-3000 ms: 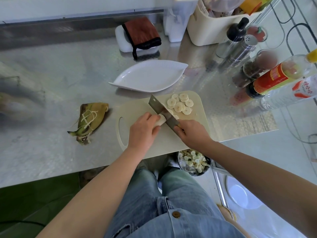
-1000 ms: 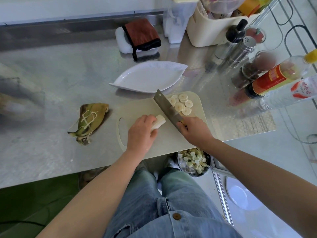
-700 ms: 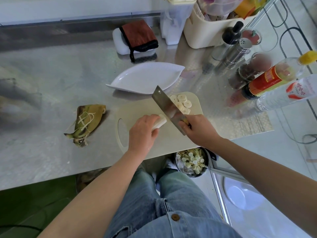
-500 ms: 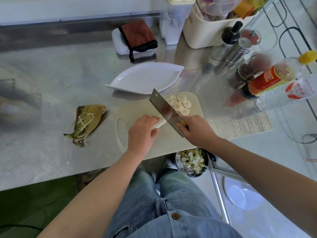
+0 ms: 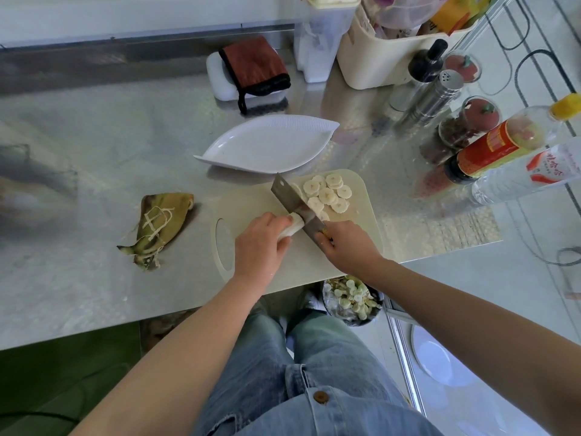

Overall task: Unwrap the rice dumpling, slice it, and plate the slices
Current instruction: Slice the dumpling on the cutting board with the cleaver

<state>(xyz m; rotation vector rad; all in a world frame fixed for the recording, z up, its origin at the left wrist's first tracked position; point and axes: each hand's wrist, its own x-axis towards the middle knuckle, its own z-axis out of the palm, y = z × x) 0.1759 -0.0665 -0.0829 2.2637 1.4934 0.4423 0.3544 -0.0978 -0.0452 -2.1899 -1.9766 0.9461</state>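
On the pale cutting board (image 5: 251,199) my left hand (image 5: 257,243) grips the white unwrapped rice dumpling (image 5: 292,226), most of it hidden under my fingers. My right hand (image 5: 349,247) holds the cleaver (image 5: 294,201) by its handle, the blade down on the dumpling's free end. Several round white slices (image 5: 328,193) lie in a pile at the board's far right corner. The white leaf-shaped plate (image 5: 267,146) stands bare just beyond the board. The discarded leaf wrapper with its string (image 5: 160,225) lies on the steel table to the left.
Bottles (image 5: 503,146), spice jars (image 5: 465,124) and a steel shaker (image 5: 430,99) crowd the right side. A cream caddy (image 5: 377,58) and a red cloth on a white block (image 5: 254,70) sit at the back. A bowl of scraps (image 5: 352,300) is below the table edge.
The cleaver rose off the dumpling, tilted, and has come back down onto its end. My left hand has stayed on the dumpling. The camera shifted slightly.
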